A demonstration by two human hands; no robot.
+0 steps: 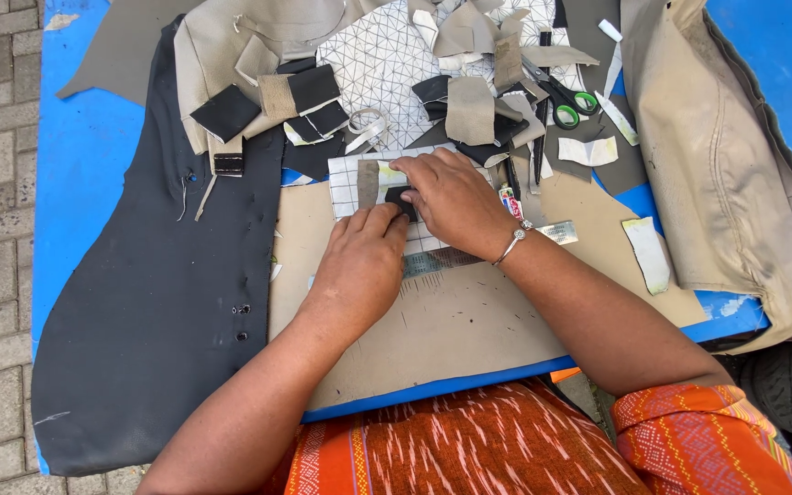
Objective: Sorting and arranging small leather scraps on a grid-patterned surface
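Seemingly black patch (400, 198) between hands (414, 229)

I see a bright blue bench (84, 147) under a large black sheet (158, 302) and a tan board (451, 330). The small patch (400, 200) I press is black, lying on white cloth with a dark grid (348, 183). The scissors (572, 103) have green handles. My clothing (469, 449) is orange with white flecks.
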